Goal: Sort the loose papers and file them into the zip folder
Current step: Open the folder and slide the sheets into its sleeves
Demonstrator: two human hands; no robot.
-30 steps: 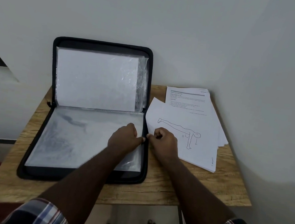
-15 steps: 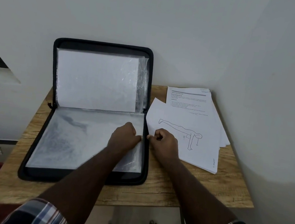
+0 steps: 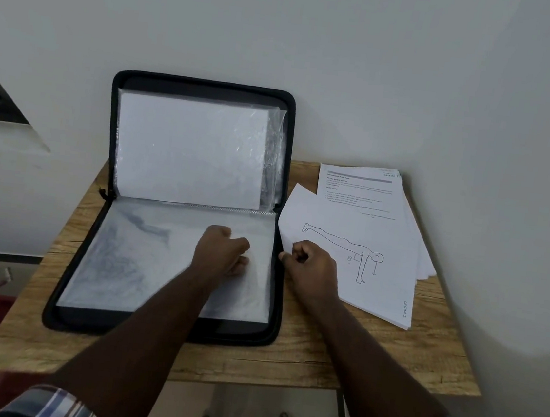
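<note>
Wooden table (image 3: 369, 363) by wall: right hand (image 3: 311, 267) pinched drawing sheet (image 3: 347, 251) corner; zip folder (image 3: 172, 255) sleeve just left of fingers; left hand (image 3: 222, 252) curled on it.

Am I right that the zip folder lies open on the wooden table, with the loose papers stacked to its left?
Not quite: the head view shows the loose papers stacked to the right of the zip folder, not its left. The rest holds: the folder lies open on the wooden table.
</note>
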